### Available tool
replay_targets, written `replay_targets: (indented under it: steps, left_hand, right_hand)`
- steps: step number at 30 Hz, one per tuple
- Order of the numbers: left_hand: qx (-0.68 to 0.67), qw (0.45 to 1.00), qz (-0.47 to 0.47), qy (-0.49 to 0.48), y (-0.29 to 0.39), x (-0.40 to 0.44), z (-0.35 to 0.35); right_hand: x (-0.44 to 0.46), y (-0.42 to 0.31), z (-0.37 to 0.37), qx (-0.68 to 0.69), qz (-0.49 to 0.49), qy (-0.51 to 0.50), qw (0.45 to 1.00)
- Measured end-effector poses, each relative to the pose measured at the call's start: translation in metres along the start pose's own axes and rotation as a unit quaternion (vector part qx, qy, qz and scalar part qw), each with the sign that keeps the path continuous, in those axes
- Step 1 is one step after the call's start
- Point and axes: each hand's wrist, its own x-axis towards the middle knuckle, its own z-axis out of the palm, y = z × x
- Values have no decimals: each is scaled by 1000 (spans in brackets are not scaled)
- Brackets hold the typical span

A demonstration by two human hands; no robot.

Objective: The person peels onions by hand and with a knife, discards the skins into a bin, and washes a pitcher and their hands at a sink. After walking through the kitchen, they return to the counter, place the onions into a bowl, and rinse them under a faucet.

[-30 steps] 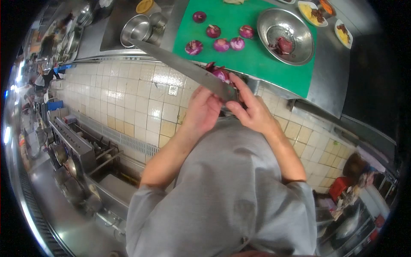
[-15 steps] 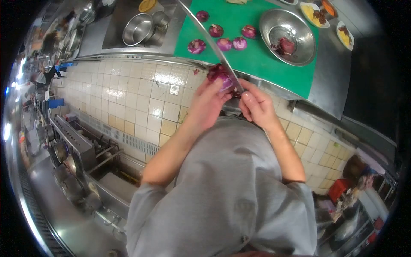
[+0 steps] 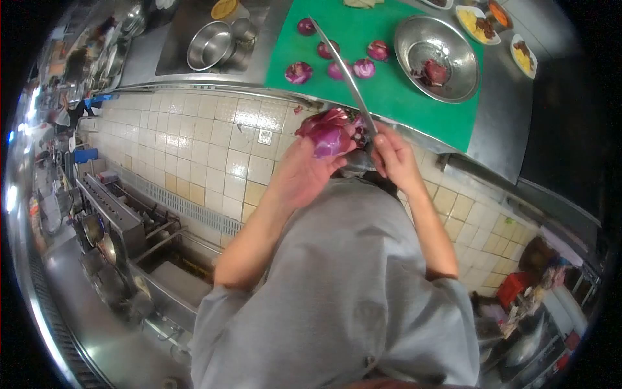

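My left hand (image 3: 303,172) cradles a red onion (image 3: 328,137), its loose dark skin folded away at the top. In my right hand (image 3: 396,157) is a long-bladed knife (image 3: 353,84); my fingers wrap round its handle, and the blade points up and away over the board. The onion and the blade are apart, side by side above the floor in front of my body. Several red onions (image 3: 299,72) lie on the green cutting board (image 3: 382,107). On the board's right part stands a metal bowl (image 3: 418,42) with a dark red onion piece (image 3: 435,72) and skins in it.
A sink area with a metal pot (image 3: 209,47) and a yellow-lidded tub (image 3: 223,9) is left of the board. White dishes (image 3: 523,55) of food stand at the far right. Below the counter edge, dark scraps (image 3: 365,129) show between my hands. Stoves with pans (image 3: 92,228) are at left.
My left hand has turned palm up and drawn back slightly with the onion, whose skin is now more peeled open. The knife blade has moved off the onion to the right.
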Motion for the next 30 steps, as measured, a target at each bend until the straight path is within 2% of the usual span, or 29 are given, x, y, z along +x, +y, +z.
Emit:
replay_targets:
  steps: [2,4,6,8,11,15,25,27,30]
  left_hand:
    - [23,996,23,80,0,3,1]
    - [16,995,30,93,-5,9,-10]
    - [11,994,33,101,-9,15,-14]
    - [-45,991,27,124,-10,16,-13]
    - [-18,986,40,159,-14,20,-8]
    - [8,991,66,116,-21,18,-6]
    - [24,983,96,152,-19,18,1]
    - [26,983,90,160,-19,17,-1]
    - [13,983,92,160,-18,15,0]
  right_hand:
    - [-4,-2,0,-4,7,-19,1000]
    - [-7,-6,2,-8,17,-32,999]
    - [-7,-12,7,-144,-75,-29,986]
    - [-11,-22,10,-153,-87,-26,984]
    - [-16,-35,13,-194,-101,-36,975]
    - [-21,-44,17,-236,-110,-55,964]
    - [-19,-39,21,-222,-162,-40,961]
    - [-21,-41,19,-247,-109,-65,961]
    - [-20,-39,22,-251,-116,-62,959]
